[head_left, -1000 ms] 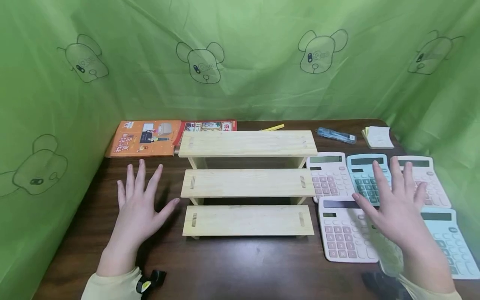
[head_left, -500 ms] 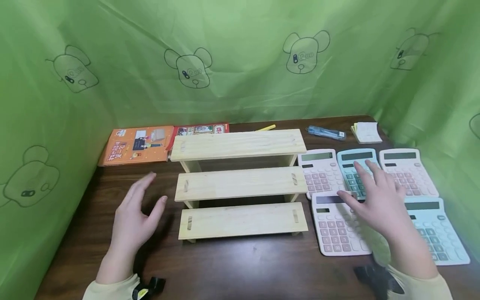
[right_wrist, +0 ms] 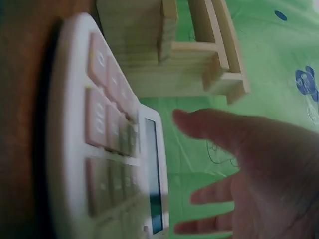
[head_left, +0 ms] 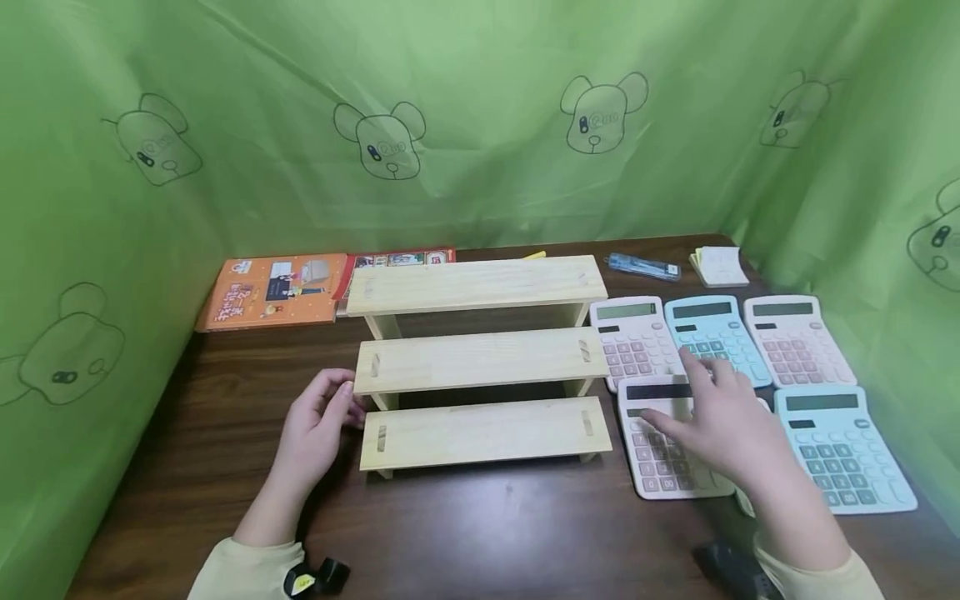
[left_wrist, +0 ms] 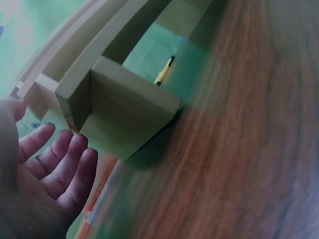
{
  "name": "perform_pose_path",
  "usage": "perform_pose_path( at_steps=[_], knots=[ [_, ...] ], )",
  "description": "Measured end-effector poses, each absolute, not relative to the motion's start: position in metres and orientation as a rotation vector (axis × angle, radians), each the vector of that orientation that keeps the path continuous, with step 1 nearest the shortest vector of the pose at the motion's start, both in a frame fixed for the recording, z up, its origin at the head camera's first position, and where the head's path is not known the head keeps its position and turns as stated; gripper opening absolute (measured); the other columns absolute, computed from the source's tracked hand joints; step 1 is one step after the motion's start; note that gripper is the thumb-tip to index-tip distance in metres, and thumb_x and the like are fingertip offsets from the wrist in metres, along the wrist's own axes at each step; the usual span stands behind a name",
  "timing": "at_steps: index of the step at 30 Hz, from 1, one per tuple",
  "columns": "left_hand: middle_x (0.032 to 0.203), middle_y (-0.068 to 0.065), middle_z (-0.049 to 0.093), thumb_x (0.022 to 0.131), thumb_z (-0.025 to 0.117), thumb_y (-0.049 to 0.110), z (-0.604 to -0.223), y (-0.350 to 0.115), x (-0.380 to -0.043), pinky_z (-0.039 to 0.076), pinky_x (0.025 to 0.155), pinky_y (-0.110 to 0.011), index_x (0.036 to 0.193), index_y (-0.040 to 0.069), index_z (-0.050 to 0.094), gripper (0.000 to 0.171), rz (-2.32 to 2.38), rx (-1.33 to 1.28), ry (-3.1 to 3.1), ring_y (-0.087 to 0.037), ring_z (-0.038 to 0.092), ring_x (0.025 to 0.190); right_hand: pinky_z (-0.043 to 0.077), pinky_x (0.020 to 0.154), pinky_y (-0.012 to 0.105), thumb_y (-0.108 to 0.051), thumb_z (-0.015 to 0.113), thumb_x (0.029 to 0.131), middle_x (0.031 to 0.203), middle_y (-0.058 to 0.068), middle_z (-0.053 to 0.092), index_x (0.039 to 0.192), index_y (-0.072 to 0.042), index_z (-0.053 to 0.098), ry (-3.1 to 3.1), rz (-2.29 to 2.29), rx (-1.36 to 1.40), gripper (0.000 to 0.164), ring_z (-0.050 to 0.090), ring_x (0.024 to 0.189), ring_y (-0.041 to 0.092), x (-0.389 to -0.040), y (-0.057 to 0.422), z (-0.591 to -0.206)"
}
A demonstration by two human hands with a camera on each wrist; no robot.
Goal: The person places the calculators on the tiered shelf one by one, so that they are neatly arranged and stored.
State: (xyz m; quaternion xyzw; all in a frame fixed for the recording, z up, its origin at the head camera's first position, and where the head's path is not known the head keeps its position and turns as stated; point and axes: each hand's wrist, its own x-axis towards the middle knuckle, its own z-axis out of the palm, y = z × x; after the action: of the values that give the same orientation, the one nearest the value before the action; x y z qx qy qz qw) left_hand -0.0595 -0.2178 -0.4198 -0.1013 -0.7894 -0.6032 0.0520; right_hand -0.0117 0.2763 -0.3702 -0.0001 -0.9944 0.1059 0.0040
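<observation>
A three-step wooden shelf (head_left: 480, 360) of pale boards stands in the middle of the table. My left hand (head_left: 311, 432) is at its left end, beside the middle and lowest boards. In the left wrist view the fingers of that left hand (left_wrist: 55, 169) bend loosely, fingertips right by the shelf's end (left_wrist: 134, 92). Over the calculators on the right hovers my right hand (head_left: 723, 429), fingers spread and holding nothing. Below it lies a white calculator with pink keys (head_left: 652, 454), partly covered by the hand; its keys (right_wrist: 97, 119) show close up in the right wrist view.
Blue calculators (head_left: 843, 446) and more pink-keyed ones (head_left: 798, 342) lie around the right hand. Behind them are a blue packet (head_left: 642, 267) and a white notepad (head_left: 720, 267). An orange book (head_left: 273, 290) lies at the back left. Green curtain (head_left: 480, 125) surrounds the table.
My left hand has moved right to the shelf's left end, its fingers going from spread to bent. My right hand has come lower and slightly left over the calculators. The head view has shifted a little.
</observation>
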Motion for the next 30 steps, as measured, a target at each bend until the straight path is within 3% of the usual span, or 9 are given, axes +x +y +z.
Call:
perform_pose_path(
  at_steps=[6, 11, 15, 20, 24, 28, 30],
  knots=[
    [0.088, -0.023, 0.058, 0.104, 0.043, 0.012, -0.416, -0.214, -0.065, 0.056, 0.063, -0.04, 0.104, -0.004, 0.056, 0.021, -1.926, -0.3, -2.429, -0.029, 0.061, 0.073, 0.044, 0.065, 0.069, -0.073, 0.065, 0.074, 0.138, 0.031, 0.033, 0.146, -0.005, 0.036, -3.112, 0.303, 0.083, 0.104, 0.032, 0.118, 0.057, -0.002, 0.258, -0.389],
    [0.092, -0.02, 0.059, 0.098, 0.044, -0.002, -0.4, -0.208, -0.06, 0.053, 0.063, -0.043, 0.107, -0.001, 0.056, 0.015, -1.841, -0.323, -2.65, -0.025, 0.058, 0.074, 0.045, 0.055, 0.064, -0.078, 0.064, 0.069, 0.144, 0.031, 0.024, 0.151, -0.011, 0.029, -3.122, 0.322, 0.062, 0.112, 0.029, 0.12, 0.058, 0.002, 0.247, -0.395],
    [0.09, -0.014, 0.062, 0.098, 0.047, 0.001, -0.393, -0.205, -0.052, 0.051, 0.064, -0.041, 0.112, 0.001, 0.057, 0.017, -1.798, -0.34, -2.758, -0.02, 0.057, 0.074, 0.044, 0.054, 0.065, -0.084, 0.063, 0.063, 0.147, 0.032, 0.018, 0.153, -0.012, 0.022, -3.176, 0.293, 0.048, 0.122, 0.031, 0.117, 0.062, 0.002, 0.241, -0.395],
    [0.091, -0.015, 0.066, 0.099, 0.048, 0.002, -0.405, -0.21, -0.051, 0.051, 0.062, -0.04, 0.119, -0.004, 0.054, 0.022, -1.924, -0.358, -2.729, -0.019, 0.059, 0.073, 0.043, 0.05, 0.063, -0.074, 0.072, 0.063, 0.149, 0.034, 0.013, 0.155, -0.014, 0.013, -3.246, 0.248, 0.035, 0.124, 0.031, 0.114, 0.064, -0.002, 0.236, -0.395],
    [0.087, -0.013, 0.065, 0.099, 0.051, 0.007, -0.421, -0.217, -0.055, 0.051, 0.056, -0.039, 0.123, 0.0, 0.053, 0.025, -2.035, -0.334, -2.711, -0.019, 0.058, 0.067, 0.043, 0.056, 0.068, -0.063, 0.076, 0.066, 0.148, 0.035, 0.012, 0.156, -0.014, 0.007, -3.243, 0.343, -0.01, 0.123, 0.028, 0.116, 0.063, -0.002, 0.237, -0.39],
    [0.086, -0.014, 0.064, 0.099, 0.053, 0.011, -0.43, -0.221, -0.059, 0.051, 0.058, -0.035, 0.125, 0.001, 0.052, 0.028, -2.12, -0.329, -2.679, -0.018, 0.06, 0.071, 0.037, 0.071, 0.077, -0.062, 0.077, 0.068, 0.148, 0.037, 0.012, 0.156, -0.012, 0.004, -3.14, 0.462, 0.007, 0.125, 0.025, 0.119, 0.066, -0.001, 0.242, -0.375],
    [0.087, -0.015, 0.064, 0.099, 0.053, 0.011, -0.431, -0.221, -0.06, 0.051, 0.058, -0.033, 0.124, 0.0, 0.052, 0.027, -2.156, -0.32, -2.659, -0.019, 0.06, 0.071, 0.035, 0.073, 0.078, -0.063, 0.077, 0.068, 0.148, 0.035, 0.011, 0.156, -0.011, 0.004, -3.087, 0.492, 0.029, 0.125, 0.025, 0.118, 0.067, -0.005, 0.244, -0.364]
  ],
)
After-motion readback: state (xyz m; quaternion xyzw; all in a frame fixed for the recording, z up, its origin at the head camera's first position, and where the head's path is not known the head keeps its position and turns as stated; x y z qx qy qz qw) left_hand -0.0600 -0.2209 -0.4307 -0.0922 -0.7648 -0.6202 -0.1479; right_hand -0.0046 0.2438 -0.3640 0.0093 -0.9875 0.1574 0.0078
